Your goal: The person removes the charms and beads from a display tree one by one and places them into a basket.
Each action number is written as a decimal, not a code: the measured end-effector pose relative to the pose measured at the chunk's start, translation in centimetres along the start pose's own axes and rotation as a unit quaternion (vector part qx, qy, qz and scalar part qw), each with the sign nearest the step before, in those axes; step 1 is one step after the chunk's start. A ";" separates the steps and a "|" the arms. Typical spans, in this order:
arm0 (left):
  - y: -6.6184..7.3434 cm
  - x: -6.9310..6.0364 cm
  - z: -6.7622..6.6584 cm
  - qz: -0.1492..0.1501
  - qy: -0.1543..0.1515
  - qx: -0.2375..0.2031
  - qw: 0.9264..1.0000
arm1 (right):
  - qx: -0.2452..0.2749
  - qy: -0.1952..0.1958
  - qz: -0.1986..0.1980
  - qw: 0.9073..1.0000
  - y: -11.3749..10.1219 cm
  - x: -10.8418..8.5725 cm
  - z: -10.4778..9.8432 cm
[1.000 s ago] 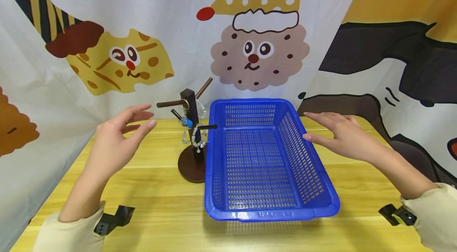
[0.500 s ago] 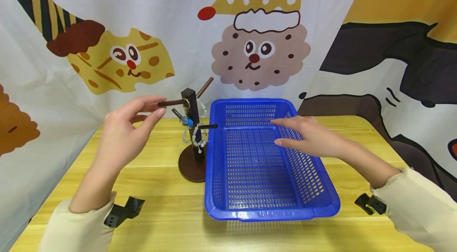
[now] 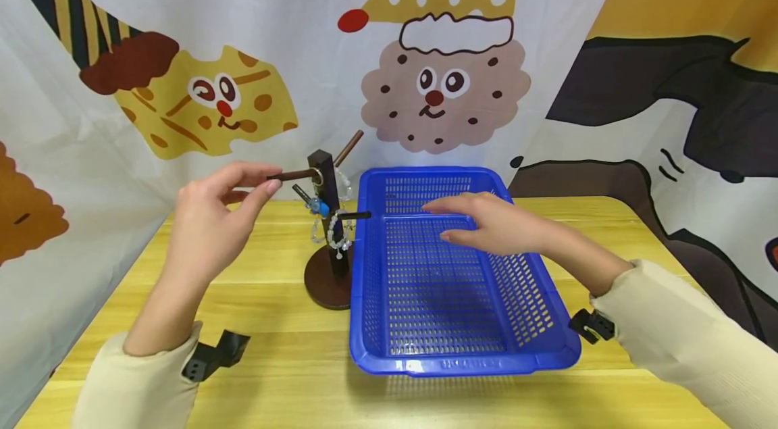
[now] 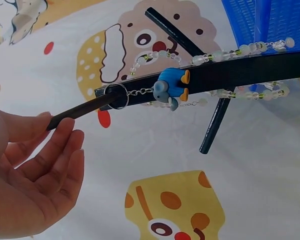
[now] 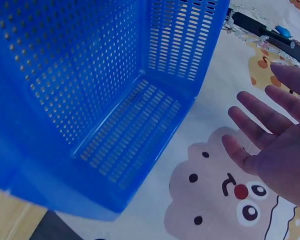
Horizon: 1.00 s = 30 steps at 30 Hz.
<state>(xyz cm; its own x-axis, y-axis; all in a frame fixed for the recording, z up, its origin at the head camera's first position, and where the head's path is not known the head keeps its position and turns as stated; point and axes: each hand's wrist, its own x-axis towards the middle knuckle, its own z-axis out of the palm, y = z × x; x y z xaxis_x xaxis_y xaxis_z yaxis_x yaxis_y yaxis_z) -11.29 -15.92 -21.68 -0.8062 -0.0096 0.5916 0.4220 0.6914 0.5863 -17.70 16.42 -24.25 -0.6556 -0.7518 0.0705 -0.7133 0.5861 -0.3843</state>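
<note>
A dark wooden jewelry stand [image 3: 331,265] with a round base and several pegs stands left of the basket. My left hand [image 3: 213,219] pinches the end of its upper left peg [image 4: 80,111] between thumb and fingers. Around that peg hangs a metal ring with a chain and a blue animal keychain [image 4: 171,86]. Bracelets of clear beads [image 3: 338,233] hang from other pegs. Over the blue plastic basket [image 3: 464,367] hovers my right hand [image 3: 492,225], fingers extended and holding nothing, pointing toward the stand.
The basket has perforated walls and a raised rim, and its left rim stands close to the stand. Both rest on a yellow wood-grain table [image 3: 273,375]. Behind hangs a white cloth [image 3: 328,64] with cartoon prints.
My left hand has moved right and taken hold of the peg's end. My right hand has travelled left from the basket's right rim to above its middle.
</note>
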 end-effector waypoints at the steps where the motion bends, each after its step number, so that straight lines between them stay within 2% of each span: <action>1: 0.0 0.0 0.0 -0.002 0.001 0.001 1.000 | 0.002 -0.002 -0.003 1.000 -0.1 0.3 0.1; 10: 0.2 0.0 0.1 -0.012 0.004 -0.001 1.000 | 0.045 -0.010 -0.031 0.998 -0.5 2.6 1.1; 20: 0.2 0.0 0.1 -0.016 0.000 0.000 1.000 | 0.078 -0.022 -0.024 0.996 -0.4 5.1 2.7; 30: 0.2 0.0 0.1 -0.013 0.004 0.001 1.000 | 0.099 -0.009 -0.024 0.995 0.0 7.5 4.2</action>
<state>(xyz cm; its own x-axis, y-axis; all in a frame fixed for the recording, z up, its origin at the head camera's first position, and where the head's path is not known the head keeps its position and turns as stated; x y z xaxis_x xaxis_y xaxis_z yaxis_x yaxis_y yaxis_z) -11.25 -15.74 -21.63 -0.8128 -0.0332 0.5815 0.4011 0.6921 0.6001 -21.53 9.50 -27.61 -0.6166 -0.7835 0.0770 -0.6798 0.4805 -0.5540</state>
